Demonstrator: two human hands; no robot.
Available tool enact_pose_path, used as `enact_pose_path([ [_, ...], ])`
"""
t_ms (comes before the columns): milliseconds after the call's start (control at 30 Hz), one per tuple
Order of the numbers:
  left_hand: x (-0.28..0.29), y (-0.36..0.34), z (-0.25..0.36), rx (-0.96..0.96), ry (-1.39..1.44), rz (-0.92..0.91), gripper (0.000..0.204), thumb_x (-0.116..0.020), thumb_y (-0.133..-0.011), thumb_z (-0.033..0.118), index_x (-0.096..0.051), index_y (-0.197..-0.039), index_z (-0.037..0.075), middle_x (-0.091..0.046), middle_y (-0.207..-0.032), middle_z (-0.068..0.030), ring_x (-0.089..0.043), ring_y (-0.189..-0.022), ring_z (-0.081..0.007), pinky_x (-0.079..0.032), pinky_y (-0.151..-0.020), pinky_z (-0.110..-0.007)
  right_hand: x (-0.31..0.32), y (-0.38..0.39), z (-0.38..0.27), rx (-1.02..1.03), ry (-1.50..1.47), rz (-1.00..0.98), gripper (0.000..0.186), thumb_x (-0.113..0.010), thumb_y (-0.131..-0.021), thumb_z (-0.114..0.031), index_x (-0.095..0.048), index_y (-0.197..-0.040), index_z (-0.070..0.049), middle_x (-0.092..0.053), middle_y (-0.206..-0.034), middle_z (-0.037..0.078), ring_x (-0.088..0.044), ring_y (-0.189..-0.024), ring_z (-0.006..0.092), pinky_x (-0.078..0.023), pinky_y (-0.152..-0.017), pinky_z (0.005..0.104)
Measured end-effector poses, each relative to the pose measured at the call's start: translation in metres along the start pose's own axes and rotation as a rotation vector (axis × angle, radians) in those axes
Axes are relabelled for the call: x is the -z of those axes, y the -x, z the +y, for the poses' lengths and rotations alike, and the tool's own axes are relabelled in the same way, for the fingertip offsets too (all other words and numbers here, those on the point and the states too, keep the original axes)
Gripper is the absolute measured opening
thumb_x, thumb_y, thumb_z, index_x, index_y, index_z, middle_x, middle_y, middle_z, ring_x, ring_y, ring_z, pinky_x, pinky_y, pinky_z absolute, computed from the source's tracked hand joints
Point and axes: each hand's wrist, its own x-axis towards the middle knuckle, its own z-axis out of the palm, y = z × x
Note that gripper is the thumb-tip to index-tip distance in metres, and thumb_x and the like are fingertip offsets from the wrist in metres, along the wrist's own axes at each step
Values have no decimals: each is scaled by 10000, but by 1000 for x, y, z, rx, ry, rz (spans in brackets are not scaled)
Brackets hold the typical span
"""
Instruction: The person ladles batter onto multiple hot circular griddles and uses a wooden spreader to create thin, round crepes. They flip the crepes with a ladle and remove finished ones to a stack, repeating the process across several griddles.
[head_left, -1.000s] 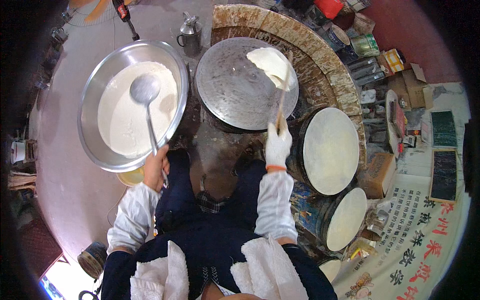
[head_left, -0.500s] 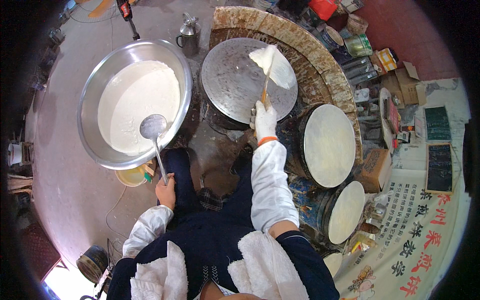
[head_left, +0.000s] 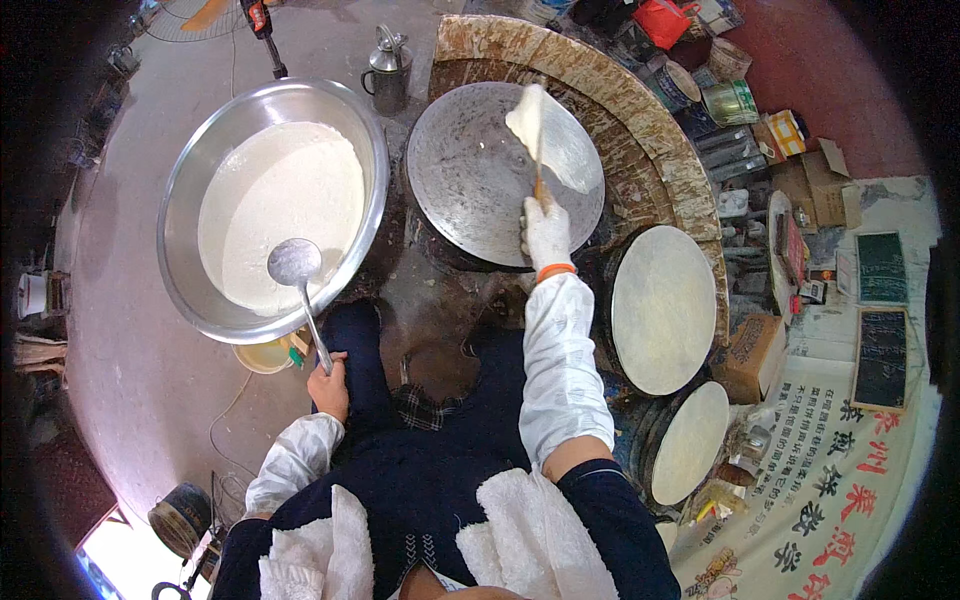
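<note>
A steel basin (head_left: 173, 235) holds pale batter (head_left: 275, 185); a ladle (head_left: 295, 263) crosses its near edge, whether dipped or above I cannot tell; the bare left hand (head_left: 329, 387) grips the ladle's handle; on a round griddle (head_left: 455, 155), a white patch (head_left: 568, 155) spreads toward the far and right edges; the gloved right hand (head_left: 547, 237), over the near-right edge, grasps a stick (head_left: 541, 187) reaching that patch; farther right sit pale discs (head_left: 663, 310).

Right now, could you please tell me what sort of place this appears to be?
Probably a pancake or flatbread workshop: a wide metal basin holds pale batter, a round griddle is partly coated in something similarly pale, and more round, pale-topped plates stand nearby.
</note>
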Motion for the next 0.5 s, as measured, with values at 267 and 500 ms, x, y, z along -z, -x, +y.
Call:
enact_pose_path([
  [267,-1,5,2,42,-56,37,226,-610,-887,203,-767,-955,54,-645,-695,-82,-604,-678,-146,-471,-672,-322,41,17,-24,290,571,111,412,-615,-928,-274,-629,-1303,-103,-692,-1106,241,-650,-1031,434,-520,-882,470],
  [500,-6,3,-3,43,-82,34,246,-600,-891,221,-771,-964,60,-685,-732,-119,-638,-691,-188,-487,-698,-335,76,-71,17,236,344,-74,366,-625,-943,-275,-676,-1192,-12,-672,-872,97,-603,-676,220,-469,-612,358],
])
